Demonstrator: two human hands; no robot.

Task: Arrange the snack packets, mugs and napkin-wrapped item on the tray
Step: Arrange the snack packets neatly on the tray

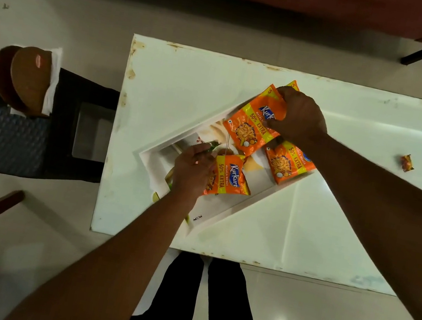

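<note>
Item: white tray (235, 209), set askew on the white table (331, 237), its near corner close to the table's front edge.

Risks, as judged: the slick Kurkure packets may slide or overlap when nudged; the far packet (246, 126) overhangs the tray's far rim and could tip out. No mugs are seen on the table; a napkin-wrapped wooden item (32, 80) rests well apart, off the table's left edge.

Right hand (299, 116): curled shut, pinching the far packet's top edge; a further packet (293, 84) peeks out behind it.

Left hand (192, 169): partly closed, gripping the near packet (229, 177) mid-tray.

Third packet (288, 162): untouched, at the tray's right rim.
</note>
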